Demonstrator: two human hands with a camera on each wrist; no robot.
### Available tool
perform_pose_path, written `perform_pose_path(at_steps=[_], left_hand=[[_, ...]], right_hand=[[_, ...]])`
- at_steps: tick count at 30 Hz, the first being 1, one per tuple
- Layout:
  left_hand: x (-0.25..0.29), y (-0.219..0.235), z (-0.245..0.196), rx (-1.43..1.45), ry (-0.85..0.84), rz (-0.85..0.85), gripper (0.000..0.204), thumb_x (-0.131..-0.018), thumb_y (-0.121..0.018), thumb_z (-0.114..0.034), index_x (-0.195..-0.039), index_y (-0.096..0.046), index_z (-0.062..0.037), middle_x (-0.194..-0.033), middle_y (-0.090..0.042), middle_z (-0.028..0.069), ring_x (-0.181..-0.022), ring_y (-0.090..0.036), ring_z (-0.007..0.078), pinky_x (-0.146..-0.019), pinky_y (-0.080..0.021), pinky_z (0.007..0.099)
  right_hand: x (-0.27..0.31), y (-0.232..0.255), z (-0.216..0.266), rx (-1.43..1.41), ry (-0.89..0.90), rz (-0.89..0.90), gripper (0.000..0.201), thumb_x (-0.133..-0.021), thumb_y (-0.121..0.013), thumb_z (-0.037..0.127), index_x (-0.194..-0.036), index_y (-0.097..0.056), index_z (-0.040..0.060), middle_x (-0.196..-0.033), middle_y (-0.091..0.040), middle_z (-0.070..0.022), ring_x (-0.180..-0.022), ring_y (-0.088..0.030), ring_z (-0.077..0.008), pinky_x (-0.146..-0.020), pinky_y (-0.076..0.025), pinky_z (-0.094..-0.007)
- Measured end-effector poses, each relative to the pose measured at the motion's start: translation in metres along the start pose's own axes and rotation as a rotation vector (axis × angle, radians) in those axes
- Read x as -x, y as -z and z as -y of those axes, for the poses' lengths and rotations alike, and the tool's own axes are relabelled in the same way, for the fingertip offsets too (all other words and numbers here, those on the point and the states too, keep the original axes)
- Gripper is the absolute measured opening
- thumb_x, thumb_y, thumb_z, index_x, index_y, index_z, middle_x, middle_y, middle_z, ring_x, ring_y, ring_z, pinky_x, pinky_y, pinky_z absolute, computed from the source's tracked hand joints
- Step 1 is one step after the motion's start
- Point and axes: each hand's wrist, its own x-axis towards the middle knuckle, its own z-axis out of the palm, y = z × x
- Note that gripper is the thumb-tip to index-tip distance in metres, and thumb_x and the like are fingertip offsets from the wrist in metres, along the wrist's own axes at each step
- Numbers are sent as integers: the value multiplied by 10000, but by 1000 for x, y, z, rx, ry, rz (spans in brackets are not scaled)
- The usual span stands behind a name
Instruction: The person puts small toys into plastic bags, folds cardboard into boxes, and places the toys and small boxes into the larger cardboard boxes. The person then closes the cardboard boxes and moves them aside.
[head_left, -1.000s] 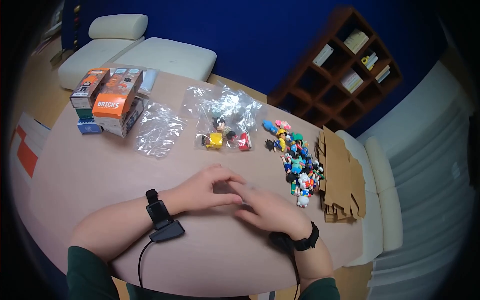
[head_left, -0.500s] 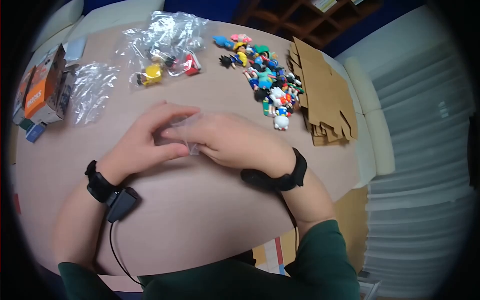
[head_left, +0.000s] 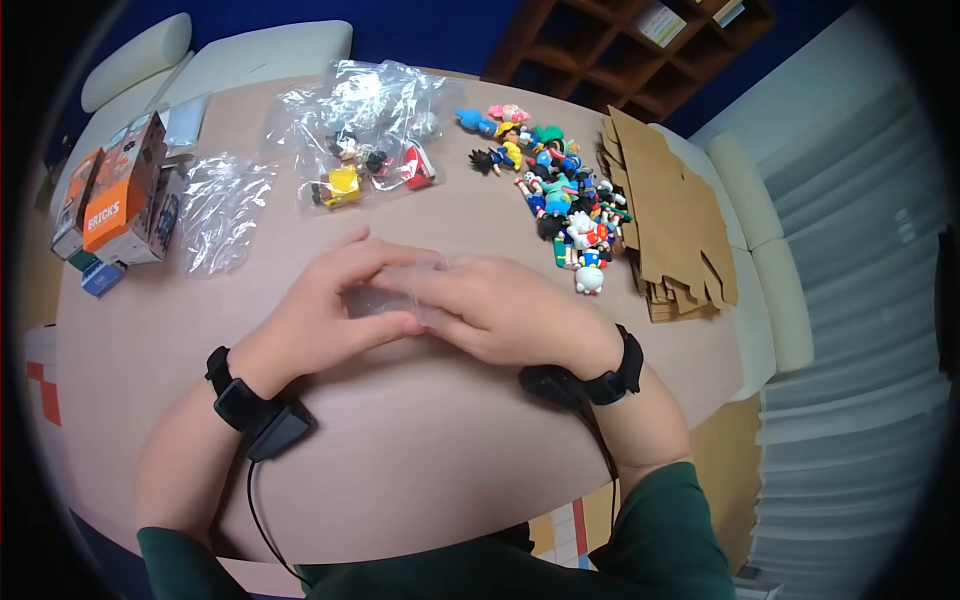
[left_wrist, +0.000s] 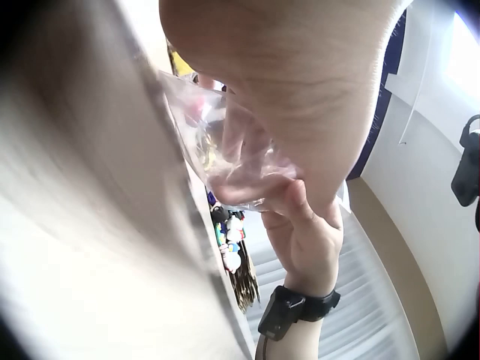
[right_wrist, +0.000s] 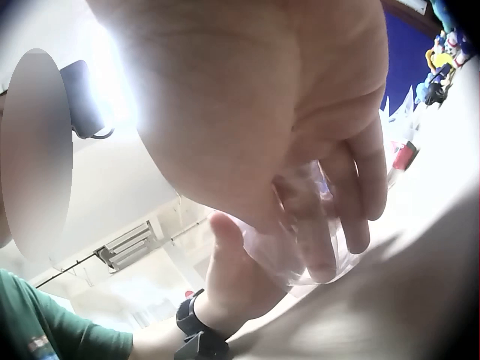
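Note:
A small clear plastic bag [head_left: 385,300] is between both hands, just above the table near its front. My left hand [head_left: 320,310] curves around its left side, thumb below and fingers above. From the right, my right hand [head_left: 515,310] grips the bag, its fingers reaching toward the left palm. In the left wrist view, the crinkled bag [left_wrist: 202,131] overlaps the right hand's fingers. In the right wrist view, the film of the bag [right_wrist: 281,255] shows behind the curled right fingers. The hands partly hide the bag.
Several toy figures [head_left: 560,195] lie heaped at the right, beside flattened cardboard [head_left: 680,210]. Larger clear bags [head_left: 370,95] with figures lie at the back. A flat clear bag [head_left: 225,215] and orange brick boxes [head_left: 125,190] are at the left.
The head view has tilted down and then back up slightly. My right fingers have moved further left toward the left palm, and more of the clear bag shows between the hands.

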Motion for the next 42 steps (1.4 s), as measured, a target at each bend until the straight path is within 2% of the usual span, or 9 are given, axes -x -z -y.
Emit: perform_pose_path(at_steps=[3, 6, 10, 15, 22, 31, 33, 37, 42], left_hand=[[4, -3, 10, 481, 127, -154, 407, -922, -736, -253, -1255, -644, -37, -1140, -698, 65, -1065, -648, 148, -1042, -447, 342], [2, -1, 14, 793, 254, -326, 383, -981, -680, -298, -1250, -635, -28, -1094, -702, 51, -1062, -632, 124, -909, -501, 279], [4, -2, 21, 912, 274, -336, 402, -999, -657, -334, -1258, -629, -27, -1084, -710, 50, -1034, -632, 109, -896, -493, 271], [4, -6, 26, 847, 238, -204, 532, -981, -665, -383, -1328, -544, 1, -1053, -721, 73, -1044, -655, 156, -922, -519, 333], [3, -4, 20, 820, 240, -181, 481, -985, -668, -345, -1309, -576, -2, -1042, -724, 57, -1071, -649, 144, -942, -512, 326], [5, -2, 18, 837, 252, -153, 393, -1002, -650, -282, -1306, -605, -37, -1076, -714, 52, -1079, -629, 119, -962, -482, 308], [5, -2, 20, 801, 250, -115, 413, -999, -655, -296, -1313, -601, -33, -1098, -713, 57, -1081, -624, 116, -963, -480, 302], [6, -3, 19, 806, 249, -78, 431, -983, -681, -286, -1320, -598, -31, -1121, -711, 59, -1099, -614, 118, -980, -468, 298], [9, -6, 9, 800, 94, 29, 369, -971, -705, -221, -1278, -640, -26, -1209, -690, 49, -1078, -634, 111, -989, -479, 282]], right_hand=[[-6, 15, 15, -30, -74, 120, 421, -934, -616, 138, -1347, -548, 98, -1089, -679, -200, -970, -667, -389, -831, -525, -482], [-9, 16, 15, -332, -46, -305, 712, -908, -684, 72, -1539, -355, 90, -1414, -548, -145, -1116, -641, -269, -960, -499, -385], [-1, 48, 11, 132, -309, -423, 680, -880, -724, 151, -1487, -423, 88, -1294, -611, -175, -1112, -625, -336, -901, -520, -432], [28, 50, -31, 956, -691, -121, 441, -824, -717, 78, -1258, -642, 101, -1173, -647, -134, -1103, -587, -318, -900, -445, -473], [31, 44, -58, 1153, -585, -209, 266, -787, -704, 34, -1044, -695, 106, -1012, -631, -93, -1018, -580, -292, -827, -405, -426], [11, 57, -30, 841, -579, -324, 245, -889, -685, 120, -1130, -657, 85, -1004, -674, -127, -982, -627, -300, -852, -454, -435], [3, 61, -10, 273, -593, -502, 285, -932, -637, 118, -1214, -632, 74, -979, -685, -120, -992, -634, -240, -908, -462, -367], [-2, 53, 33, -537, -398, -390, 265, -991, -566, 109, -1230, -614, 4, -1091, -657, -83, -1029, -617, -168, -928, -462, -312], [-8, 53, 61, -74, -200, -119, 302, -962, -572, 70, -1254, -617, 7, -1087, -644, -129, -1013, -620, -262, -917, -463, -340]])
